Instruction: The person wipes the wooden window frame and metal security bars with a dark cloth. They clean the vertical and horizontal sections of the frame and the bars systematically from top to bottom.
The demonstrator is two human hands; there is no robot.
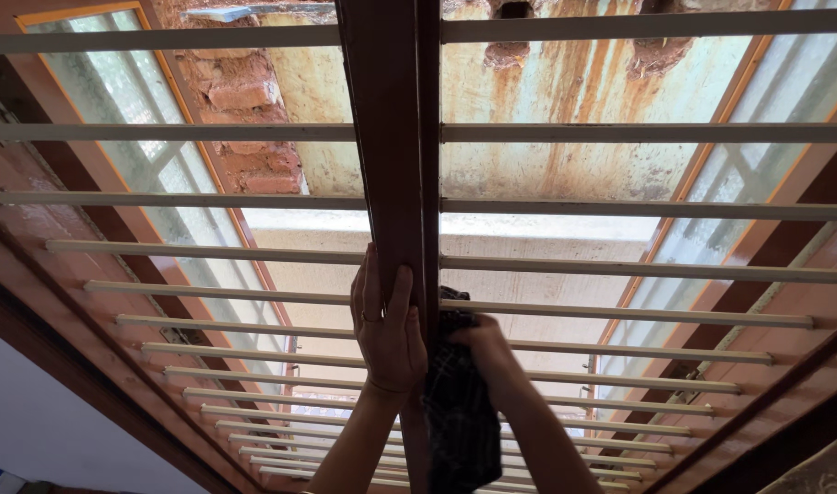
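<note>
Head view: dark cloth [459, 412] clenched in right hand [487, 352], left hand [386, 329] flat, seemingly released, on the mullion [386, 137].

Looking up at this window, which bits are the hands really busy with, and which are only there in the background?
In use:
- left hand, flat against the brown centre post
- right hand, pressing a dark checked cloth to that post

Only around:
- pale horizontal bars
- frosted glass shutters, swung open
- stained wall and bare brick outside

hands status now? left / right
Left hand: open, flat against the brown centre post.
Right hand: closed on a dark checked cloth, at the post.
</note>
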